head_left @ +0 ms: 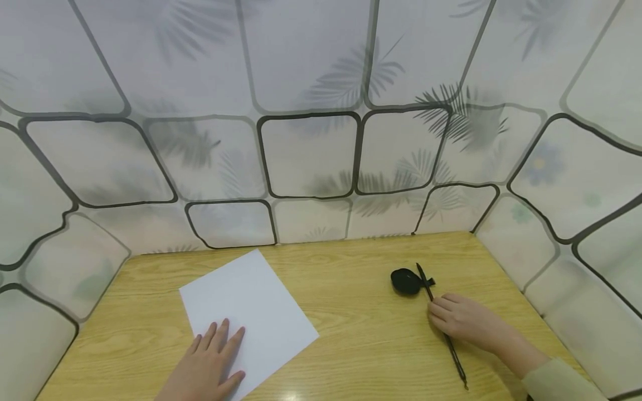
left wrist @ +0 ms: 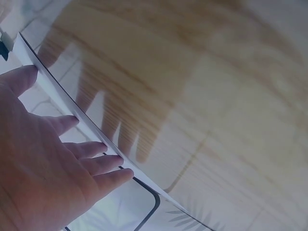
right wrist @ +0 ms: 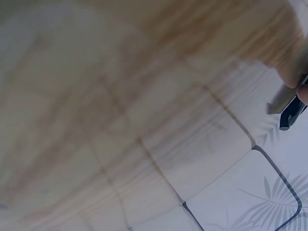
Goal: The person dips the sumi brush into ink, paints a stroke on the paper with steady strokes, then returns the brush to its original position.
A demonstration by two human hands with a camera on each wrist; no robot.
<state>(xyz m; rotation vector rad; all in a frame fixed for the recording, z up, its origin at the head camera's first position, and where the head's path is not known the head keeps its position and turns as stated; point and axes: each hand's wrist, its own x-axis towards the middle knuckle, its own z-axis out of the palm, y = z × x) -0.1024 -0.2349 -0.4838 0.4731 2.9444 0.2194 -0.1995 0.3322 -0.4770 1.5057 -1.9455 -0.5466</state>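
A white sheet of paper lies turned at an angle on the left of the table. My left hand rests on its near part, fingers spread and straight; the left wrist view shows the same hand along the paper's thin edge. On the right, my right hand pinches a slim dark brush with a small loop at its near end. The brush's pointed far end lies by a small black dish with a short handle. In the right wrist view, only a dark end of the brush and a fingertip show.
The glossy wood-grain table mirrors the hands in both wrist views. Behind it and on both sides stand patterned fabric walls with dark lines and leaf prints. Bare wood lies between the paper and the dish.
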